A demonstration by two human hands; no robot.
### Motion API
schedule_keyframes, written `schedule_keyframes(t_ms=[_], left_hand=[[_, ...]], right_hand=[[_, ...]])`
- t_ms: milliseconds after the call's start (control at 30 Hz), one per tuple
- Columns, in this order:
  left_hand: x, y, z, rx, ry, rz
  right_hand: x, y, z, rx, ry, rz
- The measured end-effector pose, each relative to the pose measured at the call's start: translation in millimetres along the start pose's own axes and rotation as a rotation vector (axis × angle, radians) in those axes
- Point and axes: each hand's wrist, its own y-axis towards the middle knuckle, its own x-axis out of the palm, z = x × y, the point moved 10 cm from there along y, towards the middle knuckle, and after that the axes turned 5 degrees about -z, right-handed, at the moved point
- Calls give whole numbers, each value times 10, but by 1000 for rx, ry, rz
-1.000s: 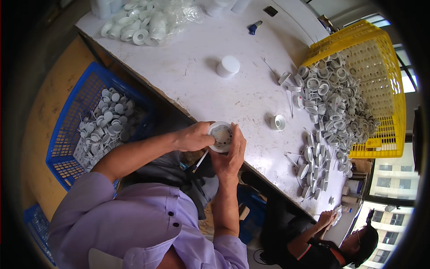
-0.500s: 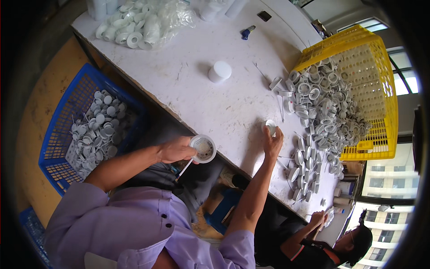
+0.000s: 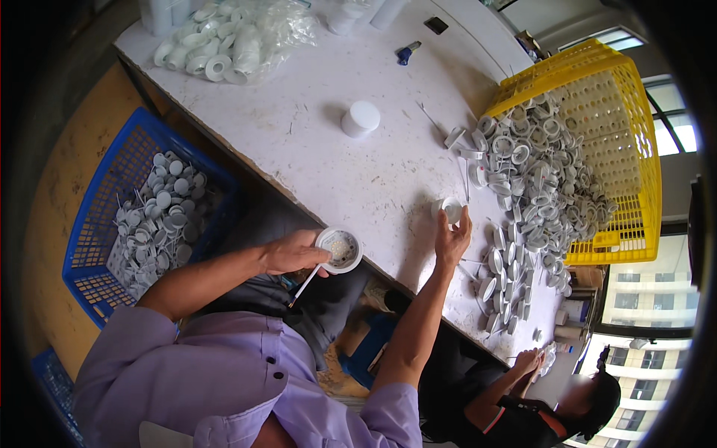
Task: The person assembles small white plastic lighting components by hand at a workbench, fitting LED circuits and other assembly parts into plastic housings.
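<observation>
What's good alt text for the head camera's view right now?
A person's left hand holds a round white fitting while their right hand is at a small white cup on a pale table. Nearby, a tipped yellow basket spills pale parts, and a blue basket holds more.

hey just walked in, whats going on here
Someone in a lilac shirt holds a round white fixture, white cable hanging down, in the left hand. The right hand is at a small white cup on the table; whether it grips the cup is unclear. Small round parts spill from a tipped yellow basket. Another person sits lower right.
</observation>
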Motion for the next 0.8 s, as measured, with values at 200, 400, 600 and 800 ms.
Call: schedule_keyframes(t_ms=[200,400,600,800], left_hand=[[10,9,9,8,8,-5],[11,41,17,57,54,-14],[7,1,39,55,104,0],[-31,93,158,98,197,40]], right_hand=[[17,24,151,133,256,-58],[37,36,199,237,347,-96],[-52,15,61,232,337,-93],[-128,-563,-1113,-107,393,-298]])
